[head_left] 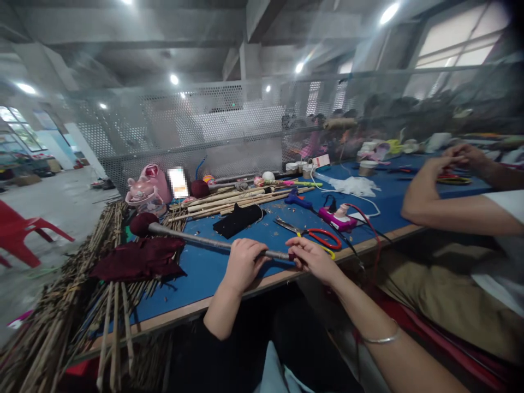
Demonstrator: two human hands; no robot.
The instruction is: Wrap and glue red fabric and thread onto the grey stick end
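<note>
My left hand (244, 263) is wrapped round a grey stick (200, 239) that lies slantwise over the blue table. A dark red ball-shaped head (143, 224) caps the stick's far left end. At its near right end, the fingers of my right hand (311, 256) pinch a small dark red piece (291, 256) against the tip. Just beyond my right hand lie scissors (323, 238) with red handles and a yellow-handled tool (289, 225). Past my left hand is a folded black cloth (238, 220). Dark red cloth (139, 258) rests at the left under the stick.
Bundles of thin sticks (53, 305) overhang the table's left side. A blue glue gun (298, 200), a purple power strip (336, 219) with cords, and pale sticks (233, 201) lie farther back. A perforated metal screen (196, 125) stands behind. At right sits a co-worker, arm (446, 204) on the table.
</note>
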